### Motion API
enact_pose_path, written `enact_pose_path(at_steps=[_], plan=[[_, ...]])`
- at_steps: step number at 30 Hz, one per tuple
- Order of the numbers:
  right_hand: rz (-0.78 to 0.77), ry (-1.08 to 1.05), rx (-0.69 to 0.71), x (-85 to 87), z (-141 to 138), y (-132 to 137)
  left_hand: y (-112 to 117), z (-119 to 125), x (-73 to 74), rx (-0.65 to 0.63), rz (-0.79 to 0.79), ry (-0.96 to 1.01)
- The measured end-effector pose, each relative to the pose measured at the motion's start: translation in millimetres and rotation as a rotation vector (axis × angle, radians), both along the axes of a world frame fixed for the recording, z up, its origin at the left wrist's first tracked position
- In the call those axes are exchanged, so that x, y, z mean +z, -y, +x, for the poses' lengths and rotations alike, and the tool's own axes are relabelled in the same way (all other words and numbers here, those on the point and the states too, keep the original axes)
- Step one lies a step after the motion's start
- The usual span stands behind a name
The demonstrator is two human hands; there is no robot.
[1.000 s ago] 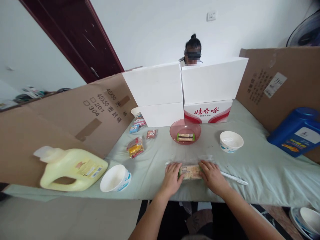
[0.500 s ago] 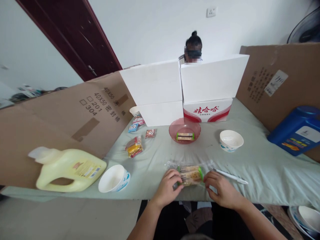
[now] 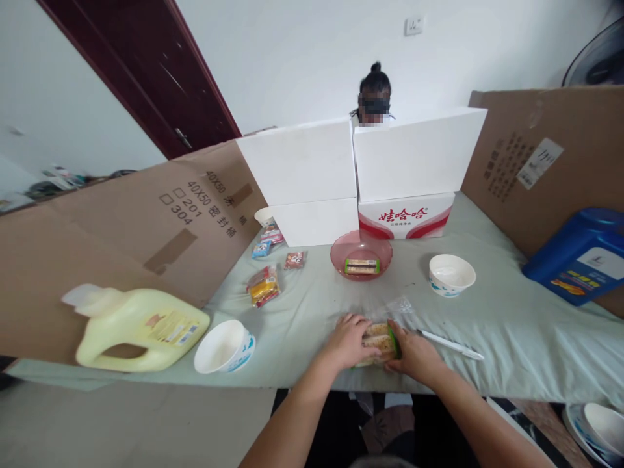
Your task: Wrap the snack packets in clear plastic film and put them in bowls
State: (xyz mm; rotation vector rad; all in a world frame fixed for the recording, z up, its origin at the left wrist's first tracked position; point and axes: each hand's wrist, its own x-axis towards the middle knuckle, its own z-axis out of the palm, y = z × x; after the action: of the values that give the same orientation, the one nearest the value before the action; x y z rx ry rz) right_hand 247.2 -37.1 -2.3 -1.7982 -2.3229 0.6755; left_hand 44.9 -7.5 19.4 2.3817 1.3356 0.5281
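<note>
At the table's front edge, two or more snack bars [image 3: 379, 340] with green-ended wrappers lie side by side in a clear plastic bag. My left hand [image 3: 348, 341] covers the bag's left part, fingers laid over the bars. From the other side, my right hand [image 3: 414, 351] grips the right ends between thumb and fingers. Both palms hide part of the bars. A white pen-like stick [image 3: 453, 345] lies just right of my right hand. Beyond the hands, a pink translucent bowl [image 3: 341, 265] holds another green-ended snack bar [image 3: 362, 266].
Paper bowls stand left [image 3: 214, 348] and right [image 3: 452, 275]. A yellow detergent jug [image 3: 141, 328] leans at left, a blue bottle [image 3: 578, 257] at right. Small snack packets [image 3: 264, 286] lie left of centre. White boxes [image 3: 312, 175] and cardboard panels wall the table; a person sits behind.
Both hands have closed in on the snack bars. My left hand has slid right and over them; my right hand has shifted left onto their right ends.
</note>
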Motion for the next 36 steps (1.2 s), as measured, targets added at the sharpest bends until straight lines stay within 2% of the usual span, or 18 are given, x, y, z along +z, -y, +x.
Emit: enact_pose_path(at_steps=[5, 12, 18, 20, 23, 26, 28, 30, 31, 33, 34, 36], plan=[[-0.005, 0.003, 0.003, 0.3, -1.7, -1.0, 5.1, 10.4, 3.6, 0.011, -0.013, -0.179], [-0.042, -0.018, -0.026, 4.1, -1.8, 0.8, 14.3, 5.2, 11.7, -0.077, -0.047, -0.026], [-0.083, 0.002, -0.021, 8.9, -2.2, 0.0, 8.2, -10.4, 1.7, -0.044, -0.186, 0.203], [-0.089, 0.000, -0.020, 9.7, -1.8, 0.0, 5.0, -14.5, -3.9, -0.037, -0.317, 0.309], [-0.094, 0.011, -0.029, 11.4, -1.2, 0.6, 0.9, -21.2, -10.3, -0.004, -0.570, 0.573], [-0.094, 0.043, -0.020, 13.7, -1.3, 1.7, -10.6, -29.7, -3.6, 0.099, -0.684, 0.844], [-0.093, 0.057, -0.009, 14.8, -1.6, 2.4, -29.0, -33.9, 13.1, 0.192, -0.594, 0.971], [-0.087, 0.054, -0.001, 15.2, -1.7, 2.9, -57.5, -33.9, 38.9, 0.257, -0.349, 1.000], [-0.084, 0.049, 0.003, 15.1, -1.7, 3.1, -74.7, -31.6, 53.4, 0.277, -0.168, 0.957], [-0.079, 0.038, 0.008, 14.8, -1.8, 3.4, -111.8, -22.2, 81.1, 0.313, 0.172, 0.703], [-0.080, 0.036, 0.009, 14.6, -1.8, 3.4, -129.9, -15.3, 92.0, 0.307, 0.264, 0.501], [-0.092, 0.046, 0.002, 14.3, -2.2, 3.2, -161.4, 1.1, 104.7, 0.229, 0.282, 0.057]])
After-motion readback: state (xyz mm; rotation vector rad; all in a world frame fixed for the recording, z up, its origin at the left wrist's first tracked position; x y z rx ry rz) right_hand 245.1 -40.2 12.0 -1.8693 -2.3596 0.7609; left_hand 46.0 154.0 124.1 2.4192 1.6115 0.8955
